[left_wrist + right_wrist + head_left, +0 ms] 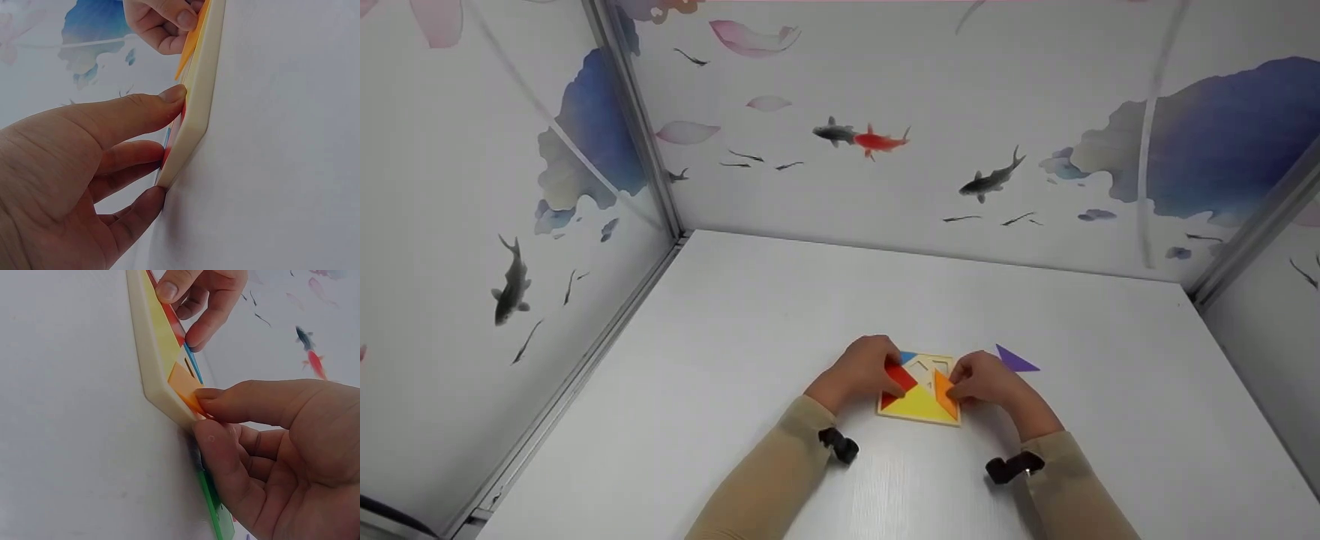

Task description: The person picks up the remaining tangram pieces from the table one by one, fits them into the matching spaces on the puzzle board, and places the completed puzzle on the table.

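A square cream tangram board (919, 421) lies flat on the table, with a yellow piece (916, 406), red pieces (903, 376) and a blue piece (908, 356) in it. My left hand (868, 367) holds the board's left side, its thumb on top and its fingers over the red part and the edge. At the right side, my right hand (988, 379) pinches an orange piece (943, 390) between thumb and fingers. That piece sits tilted over the board in the right wrist view. Bare cream recesses show toward the board's upper right.
A purple triangle (1017, 360) lies on the white table (780, 300) just beyond my right hand. The right wrist view shows a green piece (215, 503) below that hand. Printed wall panels (885, 202) stand around the table's back and sides.
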A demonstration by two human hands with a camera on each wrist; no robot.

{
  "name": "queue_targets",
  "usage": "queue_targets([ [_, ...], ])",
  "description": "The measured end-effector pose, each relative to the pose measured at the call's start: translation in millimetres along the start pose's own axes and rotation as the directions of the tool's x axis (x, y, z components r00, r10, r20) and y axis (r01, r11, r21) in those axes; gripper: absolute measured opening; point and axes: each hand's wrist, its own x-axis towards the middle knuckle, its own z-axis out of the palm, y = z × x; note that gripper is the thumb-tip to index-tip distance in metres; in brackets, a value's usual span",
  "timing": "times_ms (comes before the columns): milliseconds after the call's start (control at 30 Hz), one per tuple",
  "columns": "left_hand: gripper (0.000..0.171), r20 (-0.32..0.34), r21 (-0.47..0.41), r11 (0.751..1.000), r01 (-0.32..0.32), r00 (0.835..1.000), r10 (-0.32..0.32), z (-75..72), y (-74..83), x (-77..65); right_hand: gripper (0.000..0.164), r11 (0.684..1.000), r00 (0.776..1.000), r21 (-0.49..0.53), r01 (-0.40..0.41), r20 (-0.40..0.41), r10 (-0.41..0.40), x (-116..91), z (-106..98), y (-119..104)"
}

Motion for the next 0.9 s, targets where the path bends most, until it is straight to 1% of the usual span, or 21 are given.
queue_targets([
  [233,0.047,0.005,0.002,1.0,0.013,1.0,-0.013,0.2,0.6,-0.8,0.017,1.0,1.0,0.003,-0.003,0.001,0.003,-1.9,0.0,-2.4],
  [467,0.048,0.007,0.013,1.0,-0.002,1.0,0.002,0.7,-1.6,-0.5,0.017,1.0,1.0,0.007,-0.006,0.004,0.006,-1.3,1.2,-1.2],
  [700,0.047,0.012,-0.011,1.0,0.013,1.0,-0.013,1.3,-1.4,-1.4,0.017,1.0,1.0,0.005,-0.011,0.014,0.011,-0.5,1.2,-0.2],
  [900,0.046,0.003,-0.023,1.0,0.007,1.0,-0.007,-1.2,0.4,-3.3,0.017,0.999,0.999,-0.021,0.03,0.02,-0.03,-1.7,-1.2,0.1],
])
